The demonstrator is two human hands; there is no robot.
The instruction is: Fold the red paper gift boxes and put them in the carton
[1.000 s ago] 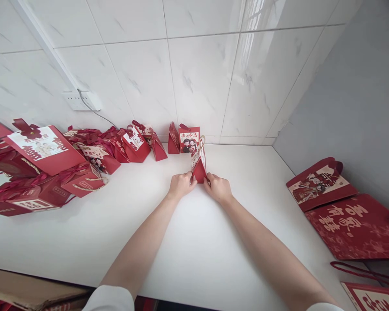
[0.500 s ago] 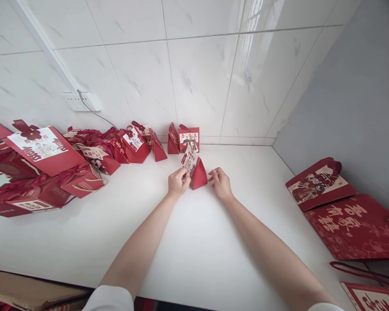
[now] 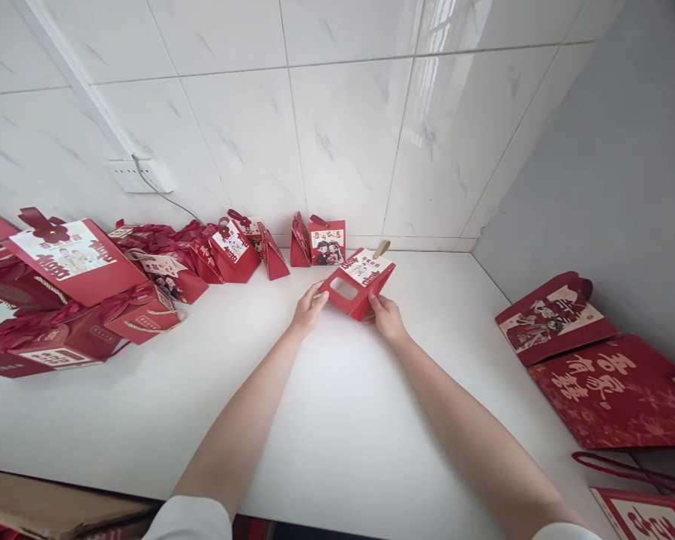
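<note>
Between my hands, above the white table, a small red gift box [image 3: 353, 295] is tipped over toward me. Its upper face carries a white printed panel with figures, and a gold ribbon loop [image 3: 381, 250] sticks up from the far end. A pale, rounded rectangular patch shows on its near left part. My left hand [image 3: 310, 307] pinches the left corner of the box. On the other side, my right hand [image 3: 388, 316] grips the right edge with the thumb on top; its other fingers are partly hidden.
Against the tiled wall stand small red boxes, including a square-faced one [image 3: 327, 244] and a triangular one [image 3: 300, 241]. A pile of larger red boxes [image 3: 67, 326] fills the left side. Red bags [image 3: 613, 390] lie on the right. A cardboard box [image 3: 50, 502] sits at lower left.
The gift box has turned and tipped from standing upright to lying tilted, its printed panel now facing up. My right hand, apart from it before, has closed on its right edge.
</note>
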